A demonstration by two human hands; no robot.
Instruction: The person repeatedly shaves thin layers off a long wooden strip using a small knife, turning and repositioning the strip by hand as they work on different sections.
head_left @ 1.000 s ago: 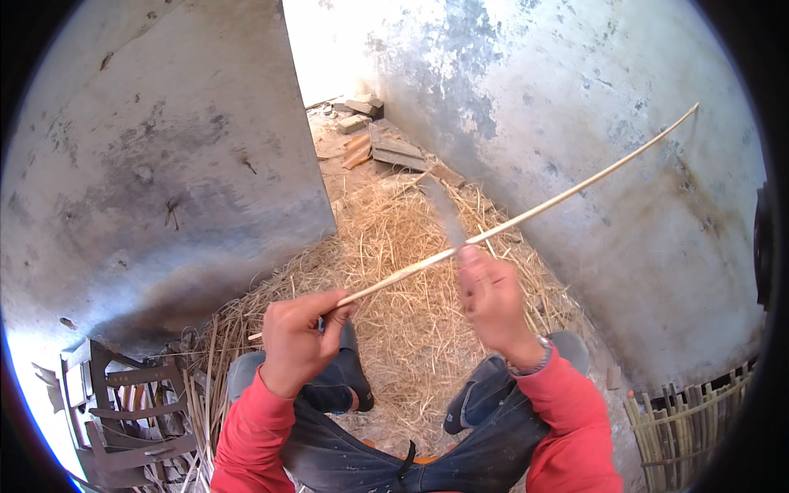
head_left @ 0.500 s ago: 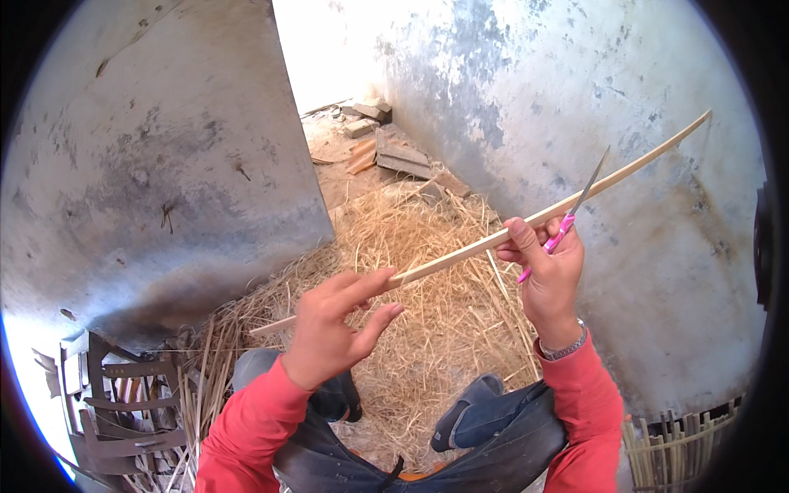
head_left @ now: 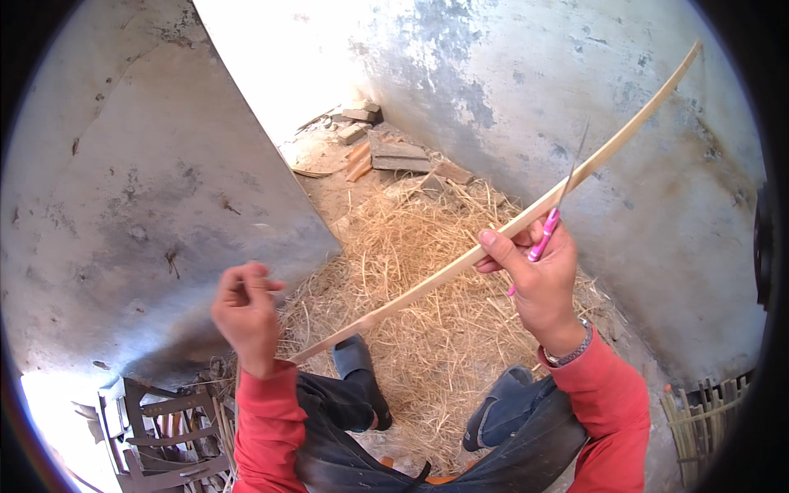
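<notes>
**Bamboo strip held in the right hand, left hand loose beside it**

Nearest of all are the person's legs in dark trousers, with a dark shoe on the left and another on the right, planted at the near edge of a heap of straw. At the near left stands a dark slatted frame; at the near right, a bundle of upright canes.

Above the knees, the left hand, in a red sleeve, is loosely curled with the fingers bent inward, and it has nothing in its grasp. The lower end of the bamboo strip passes just to the right of this hand, near the wrist but apart from it.

Further out and to the right, the right hand is closed around the strip about midway along its length, thumb laid along the top. The same hand also grips a knife with a pink handle; its thin blade points up and away, crossing the strip just beyond the fingers. From the right hand the strip runs on, rising to the far right, its tip against the grey plaster wall.

Beyond the straw, at the far end of the floor, lie bricks and flat stone pieces beside a brightly lit gap between the walls.
</notes>
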